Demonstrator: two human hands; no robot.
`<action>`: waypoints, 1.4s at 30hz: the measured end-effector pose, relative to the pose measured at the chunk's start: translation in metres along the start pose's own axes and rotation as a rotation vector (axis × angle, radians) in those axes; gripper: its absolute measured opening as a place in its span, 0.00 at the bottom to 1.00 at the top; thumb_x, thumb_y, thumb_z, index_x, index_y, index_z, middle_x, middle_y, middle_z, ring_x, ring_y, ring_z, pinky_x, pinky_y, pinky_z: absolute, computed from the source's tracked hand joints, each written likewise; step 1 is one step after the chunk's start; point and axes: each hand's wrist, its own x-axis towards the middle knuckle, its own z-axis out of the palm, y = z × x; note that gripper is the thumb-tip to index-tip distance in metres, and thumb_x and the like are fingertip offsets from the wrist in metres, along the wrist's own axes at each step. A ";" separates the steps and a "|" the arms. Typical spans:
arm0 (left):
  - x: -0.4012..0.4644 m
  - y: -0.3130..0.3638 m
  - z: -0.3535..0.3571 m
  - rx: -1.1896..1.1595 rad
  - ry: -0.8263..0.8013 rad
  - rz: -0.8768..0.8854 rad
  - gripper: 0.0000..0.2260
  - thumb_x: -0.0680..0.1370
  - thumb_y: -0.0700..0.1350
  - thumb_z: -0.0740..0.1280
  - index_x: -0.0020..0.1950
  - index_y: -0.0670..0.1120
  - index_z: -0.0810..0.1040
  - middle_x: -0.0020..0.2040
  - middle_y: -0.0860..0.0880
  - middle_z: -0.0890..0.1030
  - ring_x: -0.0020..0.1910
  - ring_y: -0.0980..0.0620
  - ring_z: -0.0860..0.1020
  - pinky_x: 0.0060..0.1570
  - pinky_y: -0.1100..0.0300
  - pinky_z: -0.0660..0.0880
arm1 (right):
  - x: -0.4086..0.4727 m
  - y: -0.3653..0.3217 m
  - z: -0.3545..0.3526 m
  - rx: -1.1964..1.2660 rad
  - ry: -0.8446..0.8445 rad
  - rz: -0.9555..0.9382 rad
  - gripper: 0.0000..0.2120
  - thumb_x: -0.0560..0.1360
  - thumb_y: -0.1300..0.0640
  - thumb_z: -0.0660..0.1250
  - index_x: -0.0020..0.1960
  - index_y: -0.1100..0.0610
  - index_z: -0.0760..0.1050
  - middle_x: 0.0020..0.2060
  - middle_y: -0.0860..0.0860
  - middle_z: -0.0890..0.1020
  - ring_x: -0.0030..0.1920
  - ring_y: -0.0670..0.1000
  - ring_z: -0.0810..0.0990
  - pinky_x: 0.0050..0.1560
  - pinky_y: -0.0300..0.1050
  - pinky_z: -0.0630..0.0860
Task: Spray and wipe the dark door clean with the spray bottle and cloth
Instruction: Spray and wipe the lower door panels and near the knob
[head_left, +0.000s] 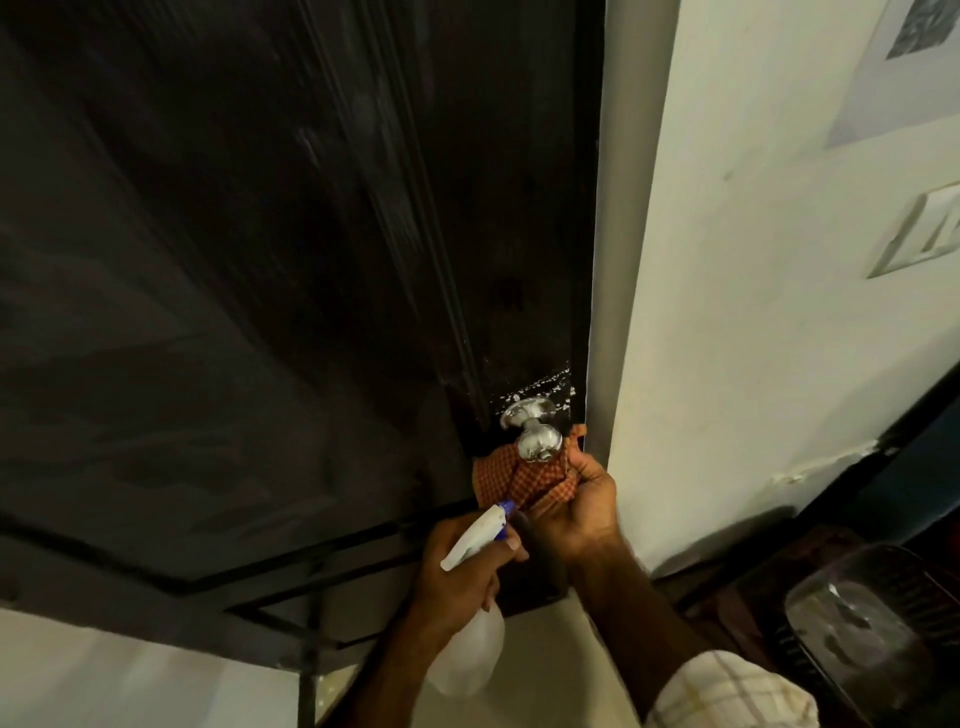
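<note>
We hold the spray bottle (475, 540) in the left hand (457, 571) and bunch the cloth (524, 478) in the right hand (576, 501), at the knob's (537, 444) six o'clock on the dark door (260, 260); droplets may streak if missed.

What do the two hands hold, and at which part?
The left hand grips the spray bottle at its neck; the right hand holds the bunched checked cloth under the doorknob.
</note>
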 end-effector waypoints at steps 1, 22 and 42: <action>-0.001 -0.001 -0.001 -0.004 0.001 -0.016 0.14 0.78 0.40 0.76 0.62 0.44 0.78 0.46 0.43 0.89 0.25 0.52 0.73 0.26 0.61 0.71 | -0.001 0.000 -0.001 0.001 0.006 -0.002 0.26 0.77 0.53 0.68 0.73 0.56 0.79 0.71 0.62 0.79 0.74 0.66 0.75 0.76 0.67 0.68; -0.129 -0.091 -0.053 0.132 -0.505 -0.007 0.28 0.64 0.50 0.77 0.59 0.36 0.80 0.50 0.32 0.84 0.21 0.56 0.72 0.23 0.63 0.68 | -0.209 0.115 -0.079 0.120 0.093 -0.372 0.17 0.86 0.47 0.61 0.62 0.49 0.87 0.65 0.58 0.84 0.64 0.61 0.84 0.71 0.66 0.74; -0.327 -0.187 -0.081 0.333 -0.345 -0.017 0.13 0.79 0.44 0.76 0.57 0.54 0.75 0.43 0.44 0.87 0.31 0.53 0.79 0.28 0.61 0.74 | -0.419 0.218 -0.161 0.063 0.143 -0.296 0.28 0.83 0.44 0.64 0.73 0.65 0.77 0.71 0.65 0.78 0.73 0.66 0.77 0.76 0.65 0.70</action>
